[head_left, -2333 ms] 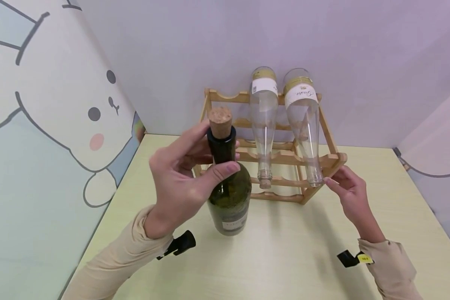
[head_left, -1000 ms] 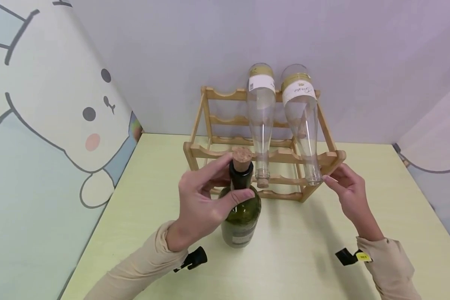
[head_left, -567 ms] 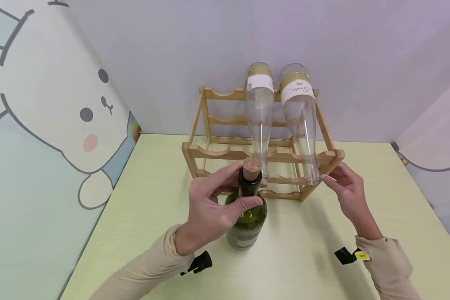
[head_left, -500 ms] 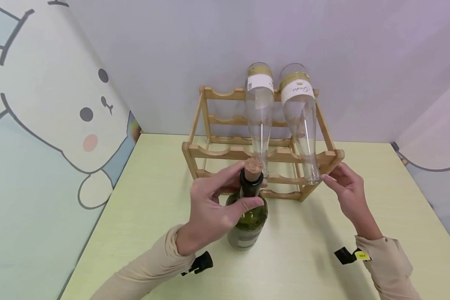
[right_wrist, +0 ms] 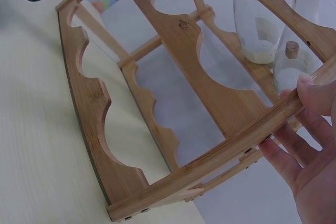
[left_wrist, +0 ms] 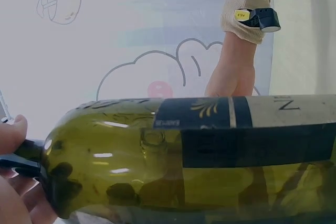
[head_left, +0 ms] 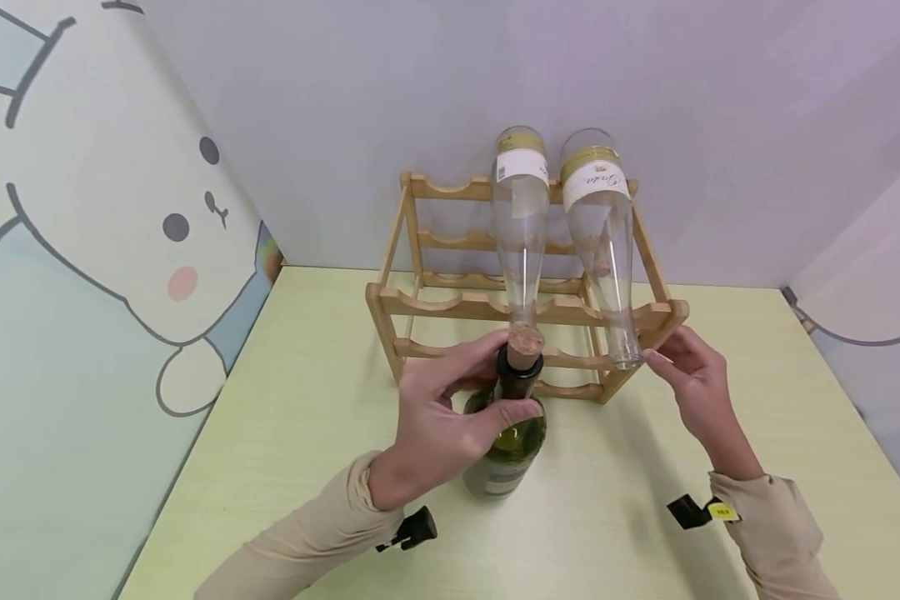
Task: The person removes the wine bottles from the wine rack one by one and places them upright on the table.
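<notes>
Where left fingers (head_left: 467, 358) pinch, the bottle's neck (head_left: 515, 387) sits.

The table (head_left: 570, 542) is brightly lit, a soft shadow being cast toward its right edge. The wall (head_left: 720, 108) is tinted purple. From the left wrist, the green bottle (left_wrist: 194, 156) is streaked by glare; the right wrist view is dimmer.

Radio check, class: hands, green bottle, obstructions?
Left hand grips green bottle by neck, cork in. Right hand holds wooden rack. Possibly in the way: two clear bottles atop it.
</notes>
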`<action>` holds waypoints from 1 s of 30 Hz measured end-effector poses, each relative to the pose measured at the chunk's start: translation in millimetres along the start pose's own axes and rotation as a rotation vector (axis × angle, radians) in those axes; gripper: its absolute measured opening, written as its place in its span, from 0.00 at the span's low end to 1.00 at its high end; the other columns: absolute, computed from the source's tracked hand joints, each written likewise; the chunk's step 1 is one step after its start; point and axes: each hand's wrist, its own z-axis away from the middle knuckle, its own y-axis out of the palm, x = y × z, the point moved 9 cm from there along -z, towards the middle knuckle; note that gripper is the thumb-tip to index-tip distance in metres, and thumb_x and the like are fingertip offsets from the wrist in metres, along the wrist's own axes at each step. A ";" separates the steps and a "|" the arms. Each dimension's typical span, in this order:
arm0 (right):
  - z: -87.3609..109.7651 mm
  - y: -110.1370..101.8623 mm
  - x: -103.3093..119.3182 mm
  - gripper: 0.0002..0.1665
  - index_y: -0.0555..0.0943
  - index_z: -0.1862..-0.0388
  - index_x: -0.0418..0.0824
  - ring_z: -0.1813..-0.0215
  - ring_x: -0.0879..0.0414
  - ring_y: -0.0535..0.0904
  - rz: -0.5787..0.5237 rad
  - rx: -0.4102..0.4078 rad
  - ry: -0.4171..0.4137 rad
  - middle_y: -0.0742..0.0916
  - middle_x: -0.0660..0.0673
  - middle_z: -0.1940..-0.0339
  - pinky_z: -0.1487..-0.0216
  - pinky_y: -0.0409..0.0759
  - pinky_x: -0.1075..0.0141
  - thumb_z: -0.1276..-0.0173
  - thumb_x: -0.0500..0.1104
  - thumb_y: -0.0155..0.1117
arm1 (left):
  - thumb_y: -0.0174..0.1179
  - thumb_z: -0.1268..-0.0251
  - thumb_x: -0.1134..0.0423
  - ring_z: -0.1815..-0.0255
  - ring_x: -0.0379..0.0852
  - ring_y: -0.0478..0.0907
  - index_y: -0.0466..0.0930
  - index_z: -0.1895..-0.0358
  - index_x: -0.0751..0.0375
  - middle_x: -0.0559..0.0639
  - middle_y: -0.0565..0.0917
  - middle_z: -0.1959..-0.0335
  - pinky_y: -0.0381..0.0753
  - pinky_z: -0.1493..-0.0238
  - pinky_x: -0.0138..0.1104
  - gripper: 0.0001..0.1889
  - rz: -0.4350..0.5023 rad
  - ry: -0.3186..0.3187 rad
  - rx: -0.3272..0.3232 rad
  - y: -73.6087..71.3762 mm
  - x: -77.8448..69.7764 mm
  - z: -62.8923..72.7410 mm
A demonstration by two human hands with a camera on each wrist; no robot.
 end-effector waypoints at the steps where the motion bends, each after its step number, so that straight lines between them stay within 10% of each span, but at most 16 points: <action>1: 0.0 0.0 0.0 0.24 0.72 0.40 0.27 0.51 0.59 0.80 0.000 0.000 0.000 0.84 0.48 0.52 0.52 0.79 0.74 0.36 0.22 0.54 | 0.71 0.64 0.83 0.65 0.52 0.85 0.75 0.47 0.79 0.67 0.84 0.61 0.85 0.67 0.37 0.31 0.000 -0.005 0.002 0.8 0.7 0.6; 30: 0.6 -0.3 -1.3 0.24 0.72 0.40 0.28 0.51 0.59 0.80 0.012 0.006 -0.002 0.83 0.44 0.51 0.52 0.79 0.74 0.36 0.22 0.55 | 0.72 0.65 0.81 0.63 0.52 0.85 0.76 0.48 0.77 0.66 0.84 0.61 0.85 0.65 0.37 0.31 -0.020 -0.053 -0.004 10.4 18.0 15.4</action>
